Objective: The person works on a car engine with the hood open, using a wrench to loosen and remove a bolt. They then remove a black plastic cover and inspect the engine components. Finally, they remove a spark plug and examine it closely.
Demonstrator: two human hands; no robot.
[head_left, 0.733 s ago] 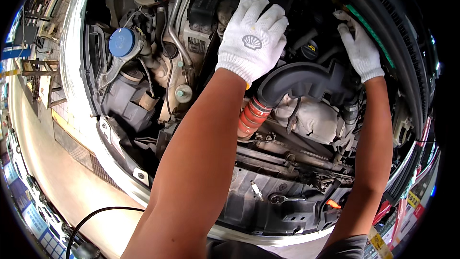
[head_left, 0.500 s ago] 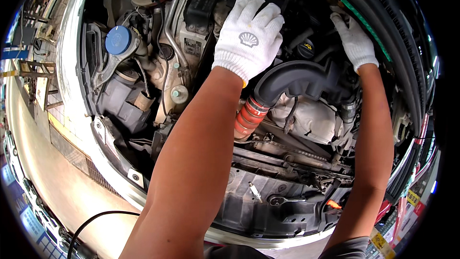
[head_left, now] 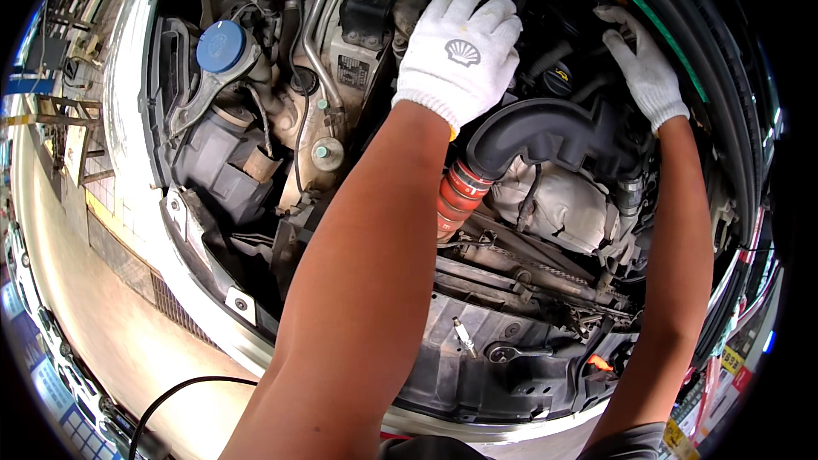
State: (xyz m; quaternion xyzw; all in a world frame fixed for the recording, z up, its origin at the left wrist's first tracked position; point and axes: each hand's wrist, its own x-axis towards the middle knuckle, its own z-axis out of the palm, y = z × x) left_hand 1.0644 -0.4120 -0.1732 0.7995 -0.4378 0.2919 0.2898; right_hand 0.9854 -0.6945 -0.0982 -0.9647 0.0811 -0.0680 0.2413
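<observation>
Right white-gloved hand has fingers apart, round black plastic cap at their 7 o'clock; left white-gloved hand: tips hidden, can't tell.

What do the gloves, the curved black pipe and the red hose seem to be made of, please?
The gloves look like matt knitted yarn, perhaps cotton: the knit shows. The black pipe seems smooth plastic, with moulded curves and soft highlights. The red hose is probably rubber or silicone, slightly glossy, with bulging rings.

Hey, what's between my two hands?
In the head view, a yellow-marked black cap lies between the left hand and right hand, among dark engine parts.
</observation>
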